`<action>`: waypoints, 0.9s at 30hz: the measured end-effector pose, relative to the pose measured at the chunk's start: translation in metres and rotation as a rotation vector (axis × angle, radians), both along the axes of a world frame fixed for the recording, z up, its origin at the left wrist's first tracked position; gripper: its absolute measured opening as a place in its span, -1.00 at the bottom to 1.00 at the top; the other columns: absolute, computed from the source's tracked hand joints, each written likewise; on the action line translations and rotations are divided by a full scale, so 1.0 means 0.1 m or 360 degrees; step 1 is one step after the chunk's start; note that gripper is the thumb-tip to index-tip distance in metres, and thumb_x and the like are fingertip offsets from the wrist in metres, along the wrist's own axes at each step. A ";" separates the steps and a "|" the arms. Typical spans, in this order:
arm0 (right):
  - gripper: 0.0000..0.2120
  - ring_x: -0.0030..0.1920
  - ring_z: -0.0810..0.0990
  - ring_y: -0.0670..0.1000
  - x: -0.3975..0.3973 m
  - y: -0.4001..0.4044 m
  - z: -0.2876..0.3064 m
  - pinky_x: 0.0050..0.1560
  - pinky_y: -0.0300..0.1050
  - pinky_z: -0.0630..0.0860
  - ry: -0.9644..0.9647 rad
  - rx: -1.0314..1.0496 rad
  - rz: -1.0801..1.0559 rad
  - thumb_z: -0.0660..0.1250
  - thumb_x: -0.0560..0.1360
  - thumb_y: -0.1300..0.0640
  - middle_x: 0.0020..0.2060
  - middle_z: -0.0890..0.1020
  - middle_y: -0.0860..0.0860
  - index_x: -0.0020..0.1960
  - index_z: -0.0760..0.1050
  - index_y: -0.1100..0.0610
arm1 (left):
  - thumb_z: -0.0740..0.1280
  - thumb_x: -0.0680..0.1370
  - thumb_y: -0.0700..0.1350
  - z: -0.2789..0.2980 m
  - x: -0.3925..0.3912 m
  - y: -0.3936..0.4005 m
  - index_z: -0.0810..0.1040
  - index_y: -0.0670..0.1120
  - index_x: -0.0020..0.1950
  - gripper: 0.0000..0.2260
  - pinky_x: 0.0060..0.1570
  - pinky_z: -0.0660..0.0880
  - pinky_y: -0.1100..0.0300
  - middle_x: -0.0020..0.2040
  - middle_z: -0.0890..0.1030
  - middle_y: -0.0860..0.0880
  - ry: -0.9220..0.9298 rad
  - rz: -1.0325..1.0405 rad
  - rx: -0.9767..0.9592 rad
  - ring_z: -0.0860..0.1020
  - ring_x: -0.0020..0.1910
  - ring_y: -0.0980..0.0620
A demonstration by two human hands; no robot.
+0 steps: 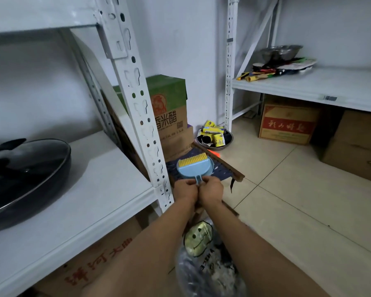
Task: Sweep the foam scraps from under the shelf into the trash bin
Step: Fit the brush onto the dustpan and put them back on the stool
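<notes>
A light blue dustpan (191,169) with a yellow-bristled hand brush (192,160) nested in it is held up in front of me. Both of my hands meet at its thin handle: my left hand (185,189) and my right hand (211,190) are closed on it side by side. Below my forearms stands a clear plastic bag (206,260) with a yellow smiley face, holding whitish scraps at its bottom. No trash bin is in view.
A white metal shelf (79,213) with its perforated post (141,116) is on the left, carrying a black lidded pan (24,179). Cardboard boxes (171,116) stack behind the post. A metal bowl (215,139) of yellow packets sits on the tile floor. A second shelf (321,86) stands at right.
</notes>
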State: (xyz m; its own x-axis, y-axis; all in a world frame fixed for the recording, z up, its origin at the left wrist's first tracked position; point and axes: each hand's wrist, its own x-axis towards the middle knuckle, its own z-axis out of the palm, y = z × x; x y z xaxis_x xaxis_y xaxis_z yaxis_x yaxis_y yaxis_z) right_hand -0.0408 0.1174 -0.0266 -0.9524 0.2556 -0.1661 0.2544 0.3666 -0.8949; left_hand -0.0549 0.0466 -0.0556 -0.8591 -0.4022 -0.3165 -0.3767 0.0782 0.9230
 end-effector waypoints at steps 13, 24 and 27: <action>-0.74 0.11 0.57 0.15 0.01 0.04 -0.18 0.13 0.00 0.51 -0.0014 0.0547 0.0068 0.20 0.56 0.17 0.21 0.43 0.14 0.20 0.55 0.14 | 0.46 0.39 -0.24 -0.13 0.05 0.04 0.69 -0.11 -0.01 -0.81 0.08 0.61 -0.21 -0.03 0.72 -0.17 -0.0018 -0.0058 -0.0076 0.68 -0.04 -0.23; -0.75 0.10 0.59 0.14 -0.08 0.06 -0.32 0.14 -0.06 0.49 0.0144 0.0533 0.0105 0.27 0.55 0.18 0.19 0.50 0.15 0.22 0.53 0.12 | 0.45 0.42 -0.29 -0.17 0.02 0.07 0.66 -0.12 -0.01 -0.82 0.11 0.61 -0.07 0.00 0.70 -0.15 0.0113 0.0033 -0.0285 0.65 -0.01 -0.15; -0.74 0.09 0.59 0.15 -0.07 0.05 -0.34 0.13 -0.04 0.49 0.0170 0.0543 0.0096 0.27 0.55 0.18 0.18 0.50 0.15 0.22 0.51 0.12 | 0.44 0.42 -0.28 -0.19 0.02 0.07 0.64 -0.11 -0.02 -0.84 0.14 0.59 -0.04 -0.01 0.70 -0.14 0.0136 0.0026 -0.0350 0.65 0.00 -0.13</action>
